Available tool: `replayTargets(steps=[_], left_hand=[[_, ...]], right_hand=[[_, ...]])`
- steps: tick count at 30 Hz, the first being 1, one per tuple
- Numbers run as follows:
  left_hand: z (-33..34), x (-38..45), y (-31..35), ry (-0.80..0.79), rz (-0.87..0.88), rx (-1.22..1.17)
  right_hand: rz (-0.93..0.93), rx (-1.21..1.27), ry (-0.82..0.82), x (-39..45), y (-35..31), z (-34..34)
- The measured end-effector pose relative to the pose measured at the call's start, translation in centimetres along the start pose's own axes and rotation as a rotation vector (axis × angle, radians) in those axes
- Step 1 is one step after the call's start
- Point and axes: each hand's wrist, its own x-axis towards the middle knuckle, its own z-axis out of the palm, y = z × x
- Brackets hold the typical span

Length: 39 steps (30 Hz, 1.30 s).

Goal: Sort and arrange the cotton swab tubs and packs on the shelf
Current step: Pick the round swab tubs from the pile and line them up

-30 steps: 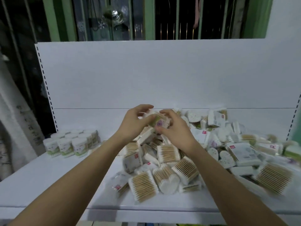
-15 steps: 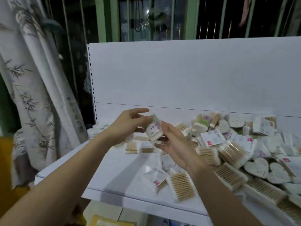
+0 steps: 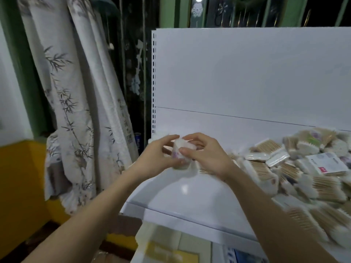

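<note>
1. Gripping from both sides, a white cotton swab tub (image 3: 180, 156) is held above the left end of the white shelf (image 3: 190, 198).
2. The tub's left side is clasped by the left hand (image 3: 157, 158), fingers curled around it.
3. Its right side and top are pinched by the right hand (image 3: 206, 155).
4. A jumbled pile of swab packs (image 3: 296, 168) is seen on the shelf to the right.
5. A bamboo-print curtain (image 3: 76, 103) hangs at the left.
</note>
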Motion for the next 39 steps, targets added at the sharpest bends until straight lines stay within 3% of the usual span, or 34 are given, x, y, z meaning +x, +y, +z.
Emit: replayTargets(steps=[3,11,14,18,23,29,33,35,39], left_hand=[[-1.7,0.0,-3.8,0.106,-0.048,-0.005],[-3.0,2.2,-10.7,0.202,-0.166,-0.060],[-2.5,2.8,-11.9,0.214,-0.177,-0.096],[-1.8,3.7,-12.7,0.202,-0.166,-0.113],[-0.9,3.9,-13.3,0.174,-0.186,-0.073],[-1.3,3.6,-12.8,0.294,-0.181,0.106],[-1.0,2.6,-10.5,0.443,0.134,0.354],[-0.1,2.6,-8.3,0.376,0.208,0.381],[3.4,3.6,-2.5,0.224,0.192,0.303]], right_hand=[[0.080,0.032,0.074,1.6,2.1,2.4],[0.207,-0.643,0.114,2.7,8.6,6.6],[0.167,-0.728,0.177,2.4,9.2,7.1],[0.152,-0.830,0.139,2.8,9.8,7.2],[0.148,-0.818,0.129,2.9,10.2,7.0],[0.145,-0.787,0.113,2.6,9.9,6.9],[0.170,-0.646,0.069,2.0,8.5,6.5],[0.186,-0.562,0.059,1.9,7.1,5.3],[0.157,-0.566,0.073,0.9,3.7,-0.6]])
